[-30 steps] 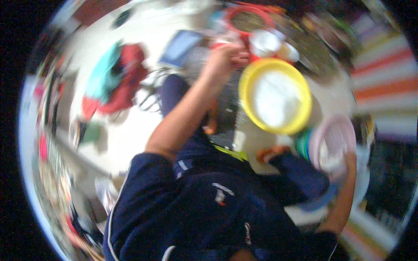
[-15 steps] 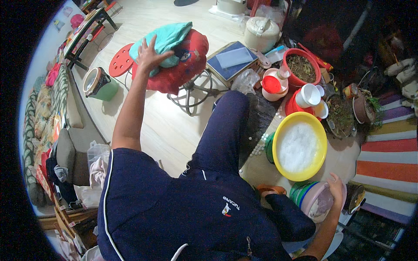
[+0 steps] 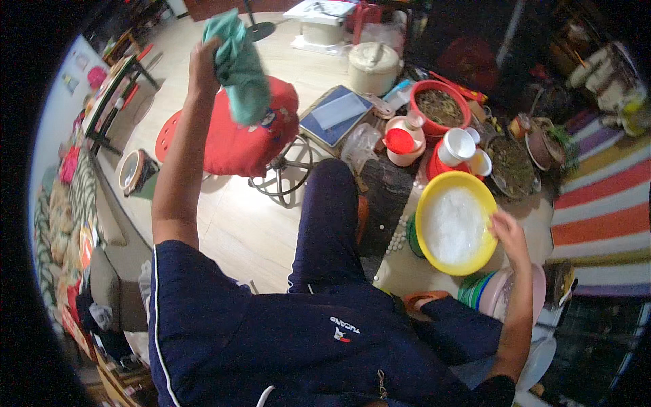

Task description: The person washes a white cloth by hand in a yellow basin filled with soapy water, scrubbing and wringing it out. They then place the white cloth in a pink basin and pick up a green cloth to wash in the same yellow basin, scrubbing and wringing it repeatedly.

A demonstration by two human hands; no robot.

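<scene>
My left hand (image 3: 203, 60), raised at the far left, is closed on a teal cloth (image 3: 243, 81). The bunched cloth hangs from it in front of a red cushion (image 3: 247, 142) on a wheeled stool. My right hand (image 3: 510, 235) is at the right rim of a yellow basin (image 3: 423, 237), its fingers curled over the edge. White foam or suds (image 3: 453, 224) fill the basin, which rests on a green container (image 3: 412, 234). Just below my right hand stands a pinkish bucket (image 3: 532, 288) beside stacked green and blue rims.
Beyond the basin are a white cup (image 3: 458, 144), a red pot of soil (image 3: 468, 115) and a pink container (image 3: 407, 152). A blue box (image 3: 336, 115) and a lidded cream pot (image 3: 374, 68) stand farther back. A bin (image 3: 133, 173) is at left; striped cloth (image 3: 603, 224) lies right.
My left hand has lifted the teal cloth off the red cushion, where it lay flat under my spread fingers. My right hand has moved from the pinkish bucket up to the basin's rim.
</scene>
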